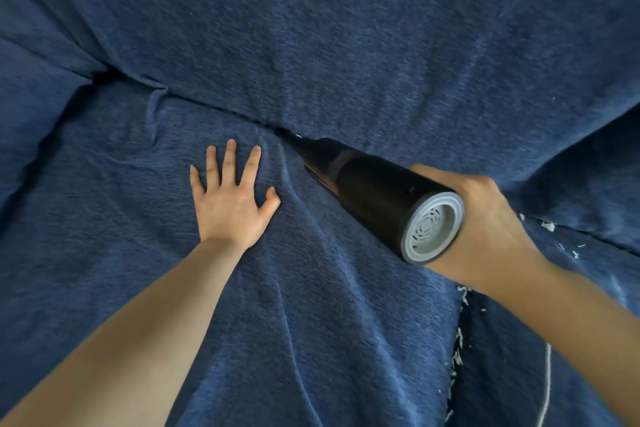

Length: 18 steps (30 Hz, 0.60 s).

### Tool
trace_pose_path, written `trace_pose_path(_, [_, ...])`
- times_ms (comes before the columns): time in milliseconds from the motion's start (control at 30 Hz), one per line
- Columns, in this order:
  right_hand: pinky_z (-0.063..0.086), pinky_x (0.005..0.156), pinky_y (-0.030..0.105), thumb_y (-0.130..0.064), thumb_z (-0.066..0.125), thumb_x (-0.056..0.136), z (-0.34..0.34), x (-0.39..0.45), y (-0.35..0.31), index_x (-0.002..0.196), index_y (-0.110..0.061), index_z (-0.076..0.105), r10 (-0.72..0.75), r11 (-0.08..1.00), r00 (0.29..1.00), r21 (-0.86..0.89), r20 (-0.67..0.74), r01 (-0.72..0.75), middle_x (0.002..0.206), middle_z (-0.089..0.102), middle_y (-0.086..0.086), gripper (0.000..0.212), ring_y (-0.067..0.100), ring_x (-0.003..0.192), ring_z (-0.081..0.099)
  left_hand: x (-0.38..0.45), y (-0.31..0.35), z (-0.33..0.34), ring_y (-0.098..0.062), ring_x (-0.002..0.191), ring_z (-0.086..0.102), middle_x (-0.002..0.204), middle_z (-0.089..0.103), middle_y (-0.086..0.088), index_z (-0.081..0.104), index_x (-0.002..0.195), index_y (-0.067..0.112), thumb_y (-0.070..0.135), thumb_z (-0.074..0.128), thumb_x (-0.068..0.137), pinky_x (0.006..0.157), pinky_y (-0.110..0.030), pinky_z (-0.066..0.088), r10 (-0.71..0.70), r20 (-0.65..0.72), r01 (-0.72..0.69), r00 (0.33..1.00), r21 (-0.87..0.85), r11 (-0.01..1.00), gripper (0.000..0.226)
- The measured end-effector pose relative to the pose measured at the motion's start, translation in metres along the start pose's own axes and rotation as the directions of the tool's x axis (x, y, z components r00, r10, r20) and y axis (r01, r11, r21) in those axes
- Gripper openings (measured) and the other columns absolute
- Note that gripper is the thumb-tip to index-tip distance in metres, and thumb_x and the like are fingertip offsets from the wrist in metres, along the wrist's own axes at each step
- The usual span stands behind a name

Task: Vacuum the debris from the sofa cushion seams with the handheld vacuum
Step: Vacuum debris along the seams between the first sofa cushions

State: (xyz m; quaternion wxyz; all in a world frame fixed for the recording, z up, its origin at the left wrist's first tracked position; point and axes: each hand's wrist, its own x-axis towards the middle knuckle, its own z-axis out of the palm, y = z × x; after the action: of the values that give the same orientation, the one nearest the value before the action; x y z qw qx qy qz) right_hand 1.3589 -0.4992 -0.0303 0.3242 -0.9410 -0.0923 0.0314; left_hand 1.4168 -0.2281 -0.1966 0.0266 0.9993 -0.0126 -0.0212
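Across the whole view a dark blue sofa cover (311, 28) is lying in soft wrinkles over the seat cushion (121, 218) and the backrest. Along their meeting line the rear seam (221, 109) is running, and the black handheld vacuum (377, 198) is pointing its narrow nozzle (304, 149) into it. Around the vacuum's body the right hand (491, 218) is gripping (fingers hidden behind it). Just left of the nozzle the left hand (232, 198) is pressing flat, fingers spread. White debris (457, 357) is sitting in the side seam at lower right.

Two bare forearms w/ hands (230, 199), no sleeves, rings or watch.
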Motion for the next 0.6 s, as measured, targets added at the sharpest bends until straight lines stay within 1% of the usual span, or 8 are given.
trace_pose_path(33, [0.033, 0.045, 0.025, -0.048, 0.052, 0.056, 0.003, -0.001, 0.0, 0.061, -0.03, 0.04, 0.008, 1.0, 1.0, 0.007, -0.003, -0.008, 0.05, 0.049, -0.012, 0.022, 0.008, 0.042, 0.043, 0.0, 0.0, 0.0, -0.034, 0.149, 0.005, 0.163, 0.012, -0.008, 0.018, 0.154, 0.031, 0.058, 0.035, 0.092, 0.118, -0.06, 0.009, 0.003, 0.001, -0.003, 1.0, 0.002, 1.0, 0.07])
trace_pose_path(67, [0.037, 0.044, 0.028, -0.047, 0.052, 0.057, 0.006, -0.002, 0.0, 0.064, -0.025, 0.042, 0.009, 1.0, 1.0, 0.013, -0.007, -0.009, 0.047, 0.046, -0.01, 0.025, 0.013, 0.043, 0.045, 0.0, 0.001, 0.0, -0.034, 0.149, 0.005, 0.163, 0.012, -0.008, 0.018, 0.154, 0.031, 0.058, 0.034, 0.092, 0.118, -0.059, 0.009, 0.004, 0.002, -0.004, 1.0, 0.004, 1.0, 0.07])
trace_pose_path(100, [0.038, 0.044, 0.029, -0.046, 0.052, 0.057, 0.006, -0.004, 0.001, 0.064, -0.022, 0.041, 0.003, 1.0, 1.0, 0.019, -0.012, -0.003, 0.047, 0.043, -0.01, 0.027, 0.017, 0.044, 0.046, 0.0, 0.0, 0.0, -0.034, 0.149, 0.005, 0.163, 0.012, -0.008, 0.017, 0.154, 0.031, 0.058, 0.034, 0.092, 0.118, -0.059, 0.009, 0.002, 0.003, -0.002, 1.0, 0.003, 1.0, 0.07])
trace_pose_path(200, [0.034, 0.045, 0.026, -0.043, 0.052, 0.058, 0.0, -0.011, 0.003, 0.063, -0.025, 0.037, -0.026, 1.0, 0.999, 0.009, -0.039, 0.026, 0.047, 0.038, -0.013, 0.024, 0.016, 0.043, 0.042, -0.001, 0.0, -0.001, -0.034, 0.149, 0.006, 0.163, 0.012, -0.008, 0.018, 0.154, 0.03, 0.057, 0.034, 0.092, 0.118, -0.059, 0.009, -0.001, -0.001, 0.001, 1.0, -0.002, 1.0, 0.07])
trace_pose_path(300, [0.037, 0.043, 0.029, -0.044, 0.053, 0.058, -0.002, -0.013, 0.004, 0.062, -0.026, 0.037, -0.005, 1.0, 0.999, 0.026, -0.043, 0.006, 0.048, 0.04, -0.013, 0.024, 0.016, 0.043, 0.044, 0.0, 0.001, -0.001, -0.034, 0.149, 0.006, 0.163, 0.013, -0.008, 0.018, 0.154, 0.03, 0.057, 0.035, 0.092, 0.118, -0.059, 0.009, 0.003, 0.001, -0.003, 1.0, -0.007, 1.0, 0.07])
trace_pose_path(400, [0.042, 0.044, 0.032, -0.047, 0.052, 0.056, 0.004, -0.008, 0.004, 0.063, -0.024, 0.04, 0.0, 1.0, 1.0, -0.011, -0.018, 0.0, 0.049, 0.043, -0.011, 0.027, 0.021, 0.045, 0.048, -0.001, 0.001, -0.001, -0.035, 0.149, 0.007, 0.163, 0.013, -0.009, 0.019, 0.154, 0.03, 0.056, 0.036, 0.092, 0.118, -0.059, 0.009, 0.006, -0.003, -0.006, 1.0, -0.002, 1.0, 0.069])
trace_pose_path(500, [0.038, 0.045, 0.029, -0.048, 0.051, 0.056, -0.003, -0.012, 0.006, 0.063, -0.025, 0.039, -0.005, 1.0, 1.0, -0.021, -0.01, 0.005, 0.048, 0.04, -0.012, 0.026, 0.017, 0.045, 0.045, -0.001, 0.001, -0.001, -0.035, 0.149, 0.008, 0.163, 0.014, -0.009, 0.021, 0.154, 0.029, 0.055, 0.037, 0.093, 0.118, -0.058, 0.009, 0.004, -0.008, -0.004, 1.0, -0.003, 1.0, 0.069])
trace_pose_path(600, [0.034, 0.045, 0.024, -0.045, 0.053, 0.057, -0.013, -0.019, 0.01, 0.06, -0.032, 0.036, -0.01, 1.0, 1.0, -0.002, -0.017, 0.01, 0.047, 0.04, -0.015, 0.021, 0.008, 0.043, 0.041, -0.001, 0.001, -0.001, -0.034, 0.149, 0.008, 0.162, 0.016, -0.009, 0.022, 0.154, 0.029, 0.054, 0.039, 0.093, 0.118, -0.058, 0.009, 0.002, -0.013, -0.002, 1.0, -0.006, 1.0, 0.068])
